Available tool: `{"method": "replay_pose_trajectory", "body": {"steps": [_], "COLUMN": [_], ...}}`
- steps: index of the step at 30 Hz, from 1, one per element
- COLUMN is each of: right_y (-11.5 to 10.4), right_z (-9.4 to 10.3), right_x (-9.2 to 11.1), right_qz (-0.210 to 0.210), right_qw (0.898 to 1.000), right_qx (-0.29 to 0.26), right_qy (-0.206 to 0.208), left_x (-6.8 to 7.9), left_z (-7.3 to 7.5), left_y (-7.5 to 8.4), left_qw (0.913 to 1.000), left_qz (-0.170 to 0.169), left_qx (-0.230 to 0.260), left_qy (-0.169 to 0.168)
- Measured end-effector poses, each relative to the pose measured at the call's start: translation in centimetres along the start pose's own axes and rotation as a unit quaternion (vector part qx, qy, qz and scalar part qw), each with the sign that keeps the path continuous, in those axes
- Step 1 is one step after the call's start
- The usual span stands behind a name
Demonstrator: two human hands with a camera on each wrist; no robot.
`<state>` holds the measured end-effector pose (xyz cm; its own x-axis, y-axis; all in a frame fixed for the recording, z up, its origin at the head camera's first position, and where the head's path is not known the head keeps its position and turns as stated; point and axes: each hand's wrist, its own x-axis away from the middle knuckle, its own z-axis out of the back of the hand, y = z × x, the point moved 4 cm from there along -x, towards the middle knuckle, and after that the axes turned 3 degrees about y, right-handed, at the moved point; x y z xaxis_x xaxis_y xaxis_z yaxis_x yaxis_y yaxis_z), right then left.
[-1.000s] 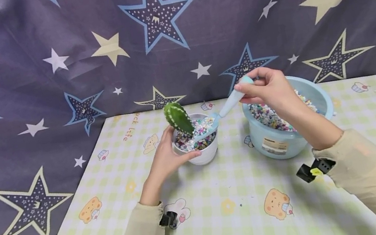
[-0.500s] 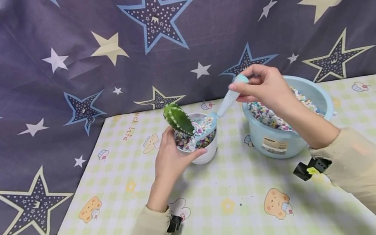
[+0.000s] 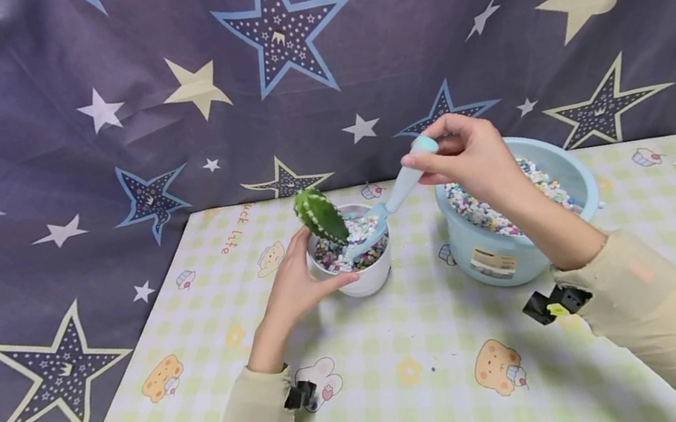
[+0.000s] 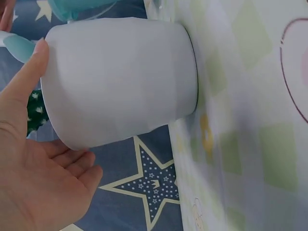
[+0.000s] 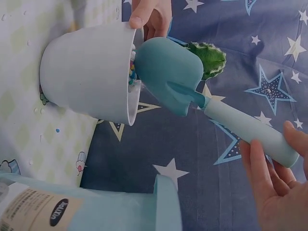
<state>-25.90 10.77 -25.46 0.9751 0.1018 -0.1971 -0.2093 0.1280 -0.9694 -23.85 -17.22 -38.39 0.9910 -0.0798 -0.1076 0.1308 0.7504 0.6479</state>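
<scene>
A white flower pot (image 3: pixel 372 282) stands on the table, filled with multicoloured pebbles (image 3: pixel 366 260). From it a green cactus (image 3: pixel 320 215) leans left. My left hand (image 3: pixel 293 287) holds the pot at its left side; the left wrist view shows the thumb on the rim and the fingers round the wall of the pot (image 4: pixel 120 82). By the end of its pale blue handle, my right hand (image 3: pixel 477 160) grips a small trowel (image 3: pixel 402 190). The trowel's blade (image 5: pixel 171 67) tilts down over the rim beside the cactus, its tip among the pebbles.
Right of the pot, a light blue bucket (image 3: pixel 537 260) holds more coloured pebbles (image 3: pixel 469 207), partly hidden behind my right forearm. A checked cloth (image 3: pixel 381 415) covers the table, with a few small specks on it. Behind hangs a dark curtain (image 3: pixel 148 56) with stars.
My right hand has shifted a little left, tipping the trowel handle steeper. The blade stays over the pot. My left hand moved slightly right along the pot, then back.
</scene>
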Motion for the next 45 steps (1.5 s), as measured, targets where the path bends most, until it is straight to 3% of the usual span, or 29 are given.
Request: {"method": "replay_pose_trajectory", "body": {"steps": [11,19,28,34,45], "right_y": [-1.1,-1.7,-2.5,-2.6,-2.0], "right_z": [-0.3,-0.6,-0.5,-0.1,1.8], "right_x": [0.8,1.2,1.6,1.9,2.5], "right_qz": [0.058,0.106,0.184,0.211,0.21], "right_qw": [0.994,0.989,0.973,0.967,0.973], "right_qx": [0.087,0.101,0.136,0.138,0.097], "right_qy": [0.0,-0.007,-0.031,-0.03,0.018], "left_x": [0.7,1.2,1.4,1.3,1.7], "left_z": [-0.1,-0.4,-0.5,-0.6,-0.4], "left_y": [1.3,1.9,2.3,2.2,2.2], "left_qw": [0.9987,0.9967,0.9949,0.9951,0.9954], "left_qz": [0.013,0.03,0.029,0.031,0.034], "left_qx": [-0.035,-0.057,-0.068,-0.067,-0.065], "left_qy": [0.034,0.05,0.068,0.067,0.061]}}
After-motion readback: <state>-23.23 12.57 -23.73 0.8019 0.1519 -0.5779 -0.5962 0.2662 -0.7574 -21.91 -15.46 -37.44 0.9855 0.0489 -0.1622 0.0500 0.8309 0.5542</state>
